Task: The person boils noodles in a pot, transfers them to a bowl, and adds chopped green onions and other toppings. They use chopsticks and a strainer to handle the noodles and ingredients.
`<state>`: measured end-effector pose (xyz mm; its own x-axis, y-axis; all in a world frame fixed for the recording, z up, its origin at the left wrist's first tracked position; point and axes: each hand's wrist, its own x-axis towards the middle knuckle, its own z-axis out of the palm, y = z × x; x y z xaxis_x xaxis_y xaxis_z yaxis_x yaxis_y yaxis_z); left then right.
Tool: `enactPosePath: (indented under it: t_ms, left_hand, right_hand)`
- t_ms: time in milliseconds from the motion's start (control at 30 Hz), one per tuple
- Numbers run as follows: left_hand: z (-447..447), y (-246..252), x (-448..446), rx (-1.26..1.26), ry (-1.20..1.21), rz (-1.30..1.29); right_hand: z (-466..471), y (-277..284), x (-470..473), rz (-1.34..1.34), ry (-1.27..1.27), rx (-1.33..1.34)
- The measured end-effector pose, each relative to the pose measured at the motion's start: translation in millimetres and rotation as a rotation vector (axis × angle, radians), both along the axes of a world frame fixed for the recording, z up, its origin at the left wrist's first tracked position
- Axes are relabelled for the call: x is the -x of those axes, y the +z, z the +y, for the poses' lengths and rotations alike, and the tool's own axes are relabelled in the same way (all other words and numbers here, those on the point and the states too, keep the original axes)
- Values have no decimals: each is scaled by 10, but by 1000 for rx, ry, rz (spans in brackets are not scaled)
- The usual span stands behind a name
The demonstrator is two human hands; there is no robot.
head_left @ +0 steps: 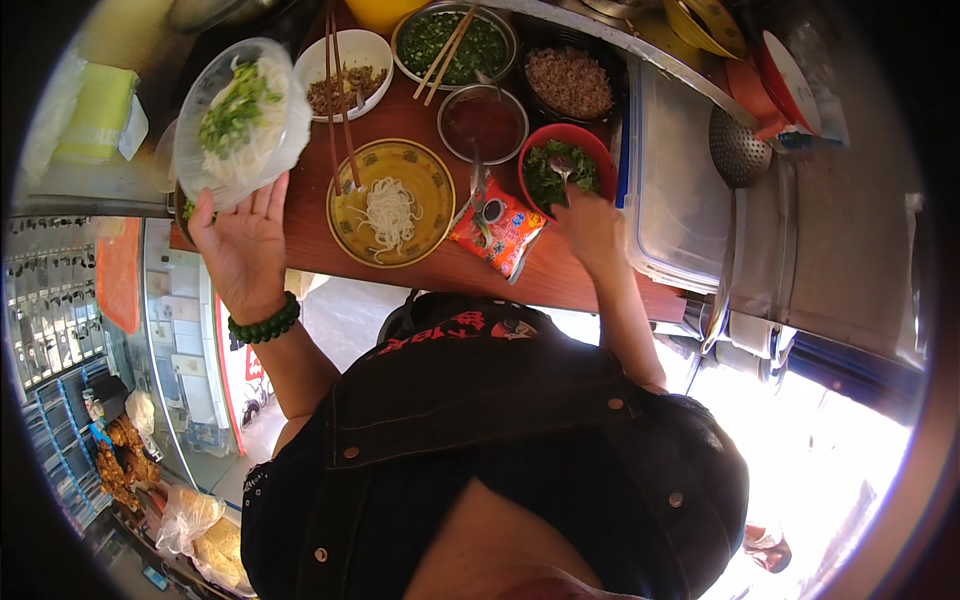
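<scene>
My left hand point(247, 240), a green bead bracelet at its wrist, holds up a clear plastic bowl point(196, 161) by its near side, tilted. White noodles point(262, 139) topped with chopped greens point(229, 124) lie in it. My right hand point(592, 225) grips a metal spoon point(561, 166) standing in a red bowl point(531, 139) of chopped leafy herbs point(577, 159). Between my hands, a yellow patterned plate point(345, 225) carries a small heap of white noodles point(390, 214). A red printed packet point(504, 229) lies between this plate and the red bowl.
Behind the plate stand a white bowl point(306, 64) of minced topping, a metal bowl point(514, 49) of chopped greens, a bowl point(484, 124) of dark red sauce, and a black bowl point(570, 82) of brown crumbly food. Chopsticks point(332, 97) rest there. A plastic container point(671, 172) and skimmer point(739, 150) are right.
</scene>
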<state>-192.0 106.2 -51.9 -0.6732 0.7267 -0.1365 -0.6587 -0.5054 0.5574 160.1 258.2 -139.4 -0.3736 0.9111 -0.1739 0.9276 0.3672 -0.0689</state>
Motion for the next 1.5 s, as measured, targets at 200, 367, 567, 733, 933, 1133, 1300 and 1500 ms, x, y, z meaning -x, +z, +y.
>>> enactPosePath:
  t_ms: [200, 367, 567, 733, 933, 1133, 1300, 1500]
  left_hand:
    - [-281, 4, 226, -9, 109, -21]
    - [-414, -37, 320, -18, 167, 4]
    - [-662, -112, 422, -62, 170, -69]
    - [-840, -194, 419, -64, 217, -54]
    - [-886, -217, 361, -49, 237, -57]
    - [-911, -230, 221, -30, 220, -109]
    - [-978, -304, 144, 19, 176, -38]
    - [-926, -327, 84, 60, 187, 6]
  right_hand:
    - [-3, -342, -96, -11, 15, -172]
    - [55, -218, -98, -45, -103, -207]
    - [-6, 49, -29, 2, -125, -254]
    - [44, 124, 12, 26, 34, -400]
    - [875, 147, 997, 397, 256, -405]
    - [1715, -93, 1927, -87, 82, 54]
    - [1831, -26, 2025, -201, 127, 75]
    - [1877, 129, 1861, 1, 224, -160]
